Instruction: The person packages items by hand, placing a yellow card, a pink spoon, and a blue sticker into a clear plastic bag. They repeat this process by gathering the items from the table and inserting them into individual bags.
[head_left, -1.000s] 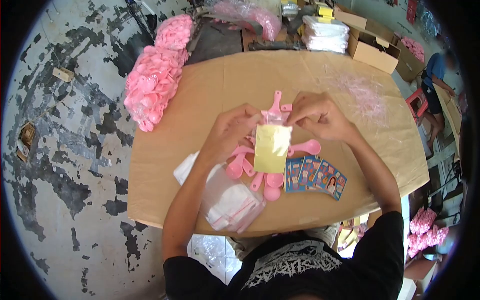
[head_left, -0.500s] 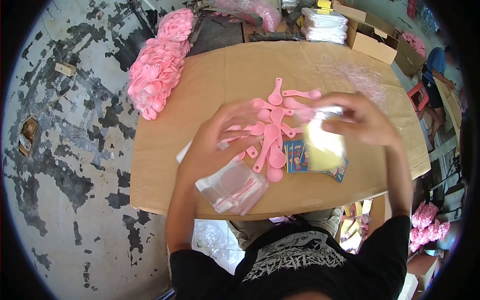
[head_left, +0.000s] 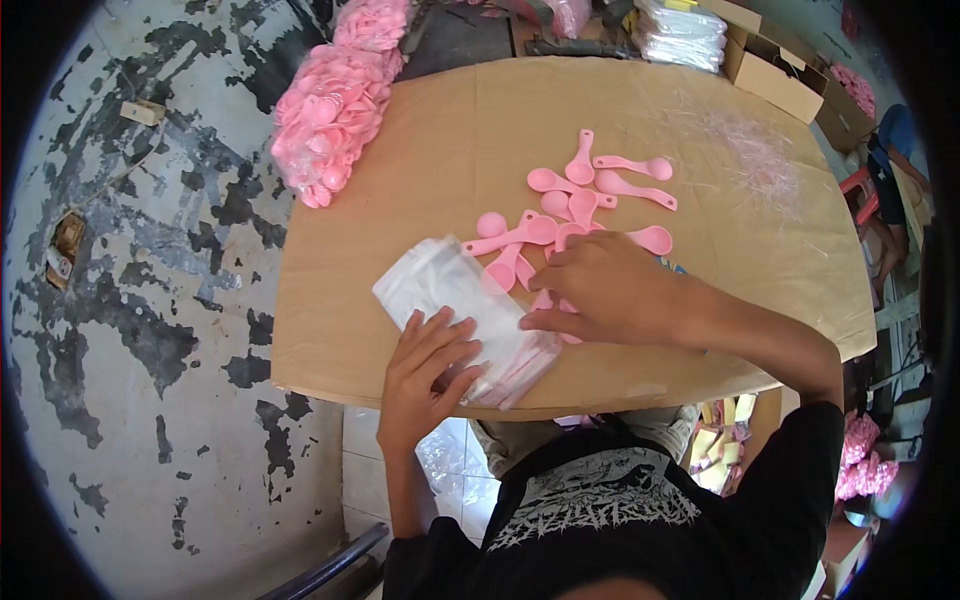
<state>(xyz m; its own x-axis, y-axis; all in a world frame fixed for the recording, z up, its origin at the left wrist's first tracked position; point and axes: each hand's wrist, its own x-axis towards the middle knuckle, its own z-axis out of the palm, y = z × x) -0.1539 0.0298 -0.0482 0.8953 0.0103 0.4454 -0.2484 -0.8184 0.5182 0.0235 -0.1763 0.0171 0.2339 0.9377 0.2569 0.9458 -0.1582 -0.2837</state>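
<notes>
A stack of clear plastic bags [head_left: 440, 280] lies near the front edge of the table. My left hand [head_left: 428, 370] rests on the stack with its fingers spread. Beside it, my right hand [head_left: 600, 290] reaches over the pile of pink spoons [head_left: 537, 230], its fingers bent downward; whatever lies between the fingertips is hidden. More pink spoons [head_left: 580, 160] lie loose beyond the hand. Blue printed cards [head_left: 672, 265] are mostly covered by my right hand and forearm.
A bundle of pink spoons [head_left: 330, 120] sits at the back left. Thin clear strands [head_left: 750, 155] lie at the right. Behind are stacked plastic packs [head_left: 680, 35] and an open cardboard box [head_left: 775, 75]. Another person [head_left: 885, 160] sits at far right.
My left hand has lowered onto the bags. My right hand has moved left and down to the spoons, and the shiny yellow packet it held is no longer visible. The view has shifted slightly.
</notes>
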